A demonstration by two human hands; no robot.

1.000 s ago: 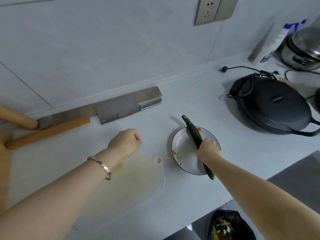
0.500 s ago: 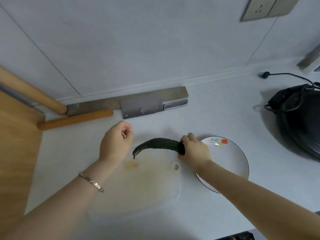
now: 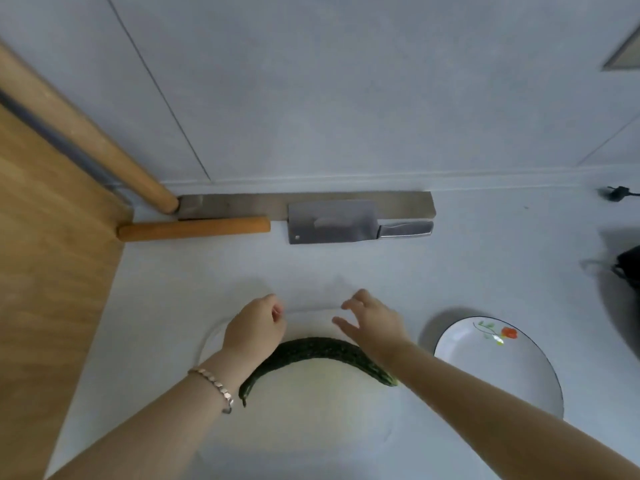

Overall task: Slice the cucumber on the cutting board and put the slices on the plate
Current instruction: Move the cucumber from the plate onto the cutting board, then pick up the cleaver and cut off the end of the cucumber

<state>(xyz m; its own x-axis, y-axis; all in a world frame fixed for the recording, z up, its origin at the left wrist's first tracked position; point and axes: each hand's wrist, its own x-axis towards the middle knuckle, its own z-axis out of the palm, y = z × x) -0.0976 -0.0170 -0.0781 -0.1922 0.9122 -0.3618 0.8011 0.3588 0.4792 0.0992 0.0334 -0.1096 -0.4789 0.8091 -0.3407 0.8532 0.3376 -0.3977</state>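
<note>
The pale counter point(image 3: 485, 271) fills the view, with a wooden panel point(image 3: 52, 271) running down its left edge. At the counter's near edge sits the cutting board point(image 3: 311, 403), pale and hard to pick out against the surface. To its right, close but apart, the white plate point(image 3: 519, 382) with a dark rim and a small red flower print holds nothing. Along the back edge, against the wall, lies a long metal bar point(image 3: 398, 202); a cleaver point(image 3: 332, 221) rests flat just in front of it, handle pointing right, and a wooden rolling pin point(image 3: 194, 229) lies just left of the blade. A second wooden rod point(image 3: 104, 147) slants down to the bar's left end.

Now the cucumber point(image 3: 318, 348): dark, curved, whole, lying across the far part of the board, ends bending toward the near edge. Both forearms cross over it and cover parts of it. The left hand point(image 3: 254, 329), bracelet point(image 3: 213, 382) on the wrist, is loosely curled above the cucumber's left portion and holds nothing that I can see. The right hand point(image 3: 374, 323) hovers past the cucumber with fingers spread wide, empty. A dark appliance point(image 3: 628, 268) pokes in at the right edge, and a plug point(image 3: 614, 194) lies near the back right corner.
</note>
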